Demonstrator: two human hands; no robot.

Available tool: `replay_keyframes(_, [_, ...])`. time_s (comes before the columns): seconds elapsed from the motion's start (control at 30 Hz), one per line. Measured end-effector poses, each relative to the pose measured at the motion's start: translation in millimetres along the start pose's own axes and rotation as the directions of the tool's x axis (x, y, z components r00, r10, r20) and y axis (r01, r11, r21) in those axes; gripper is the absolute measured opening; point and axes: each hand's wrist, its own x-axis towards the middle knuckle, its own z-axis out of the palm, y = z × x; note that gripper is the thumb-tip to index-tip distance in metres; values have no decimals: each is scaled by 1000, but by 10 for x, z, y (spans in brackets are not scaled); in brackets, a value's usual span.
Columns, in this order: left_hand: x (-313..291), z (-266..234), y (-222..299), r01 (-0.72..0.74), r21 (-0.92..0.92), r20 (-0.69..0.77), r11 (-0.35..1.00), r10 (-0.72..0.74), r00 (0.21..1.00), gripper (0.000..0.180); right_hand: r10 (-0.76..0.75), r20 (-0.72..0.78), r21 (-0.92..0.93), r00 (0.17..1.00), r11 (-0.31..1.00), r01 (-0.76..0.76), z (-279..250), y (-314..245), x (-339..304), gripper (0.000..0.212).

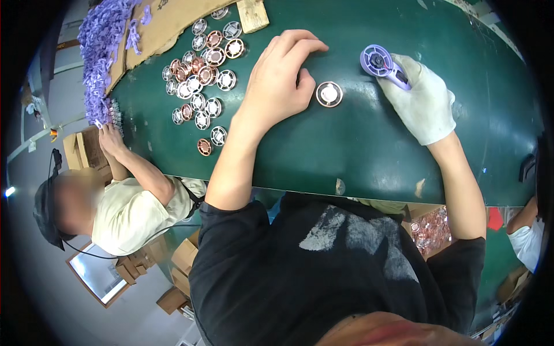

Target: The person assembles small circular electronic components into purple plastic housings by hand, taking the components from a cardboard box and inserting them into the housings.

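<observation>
My right hand (424, 101), in a pale work glove, is wrapped round the handle of a purple handheld fan (378, 60). The fan's round head, with a dark centre, points up and to the left. My bare left hand (283, 81) is over the green table, its fingers loosely bent and apart from the thumb, with nothing visible in it. Just right of the left thumb lies a single round fan grille (329, 94) with a copper-coloured rim and a pale centre. It sits between my two hands, touched by neither.
Several silver and copper grilles (197, 81) spread left of my left forearm. Purple fan parts (95, 57) are heaped beside cardboard (158, 26) at the far left. A wooden block (253, 15) lies at the back. Another person (135, 210) works at the left; a box of copper-coloured parts (430, 230) stands below the edge.
</observation>
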Motion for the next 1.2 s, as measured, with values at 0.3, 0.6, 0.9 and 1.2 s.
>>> replay_keyframes(0.3, [-87, -152, 273, -16, -75, 379, 997, 43, 924, 59, -59, -42, -13, 997, 998, 58, 46, 114, -5, 33])
replay_keyframes(0.6, [-9, 115, 309, -157, -109, -63, 982, 151, 987, 54, -240, -105, -136, 965, 965, 225, 105, 99, -105, 27])
replay_keyframes(0.9, [-19, 223, 341, -161, -191, -79, 968, 148, 986, 57, -402, -133, -181, 906, 909, 376, 108, 22, -191, 29])
replay_keyframes(1.2, [-41, 302, 342, -215, -153, -172, 965, 188, 967, 57, -181, 146, 104, 973, 980, 167, -50, -90, -192, 28])
